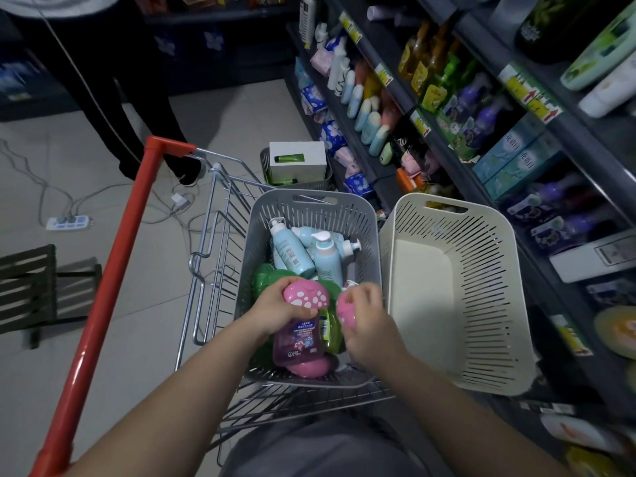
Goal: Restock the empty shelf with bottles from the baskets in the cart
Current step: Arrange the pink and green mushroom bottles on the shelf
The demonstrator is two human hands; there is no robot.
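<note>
We hold two bottles in grey basket point(309, 198), in cart point(210, 235). Left hand point(275, 306) clamps pink cap of purple bottle point(298, 342); right hand point(366, 321) clamps cap of second bottle point(345, 309). Bodies run toward us. Shelves point(444, 149) lie right, nearer right hand.

- The left hand point(275, 304) grips the pink spotted cap point(308, 297) of a purple bottle point(298, 342) inside the grey basket point(309, 208).
- At its 3 o'clock, the right hand point(364, 325) curls round a second pink cap point(344, 309) (its bottle is hidden).
- Pale blue pump bottles point(325, 258) lie at the basket's 12 o'clock end.
- A cream basket point(481, 304) stands at the grey one's 3 o'clock, beside stocked shelves point(585, 132).
</note>
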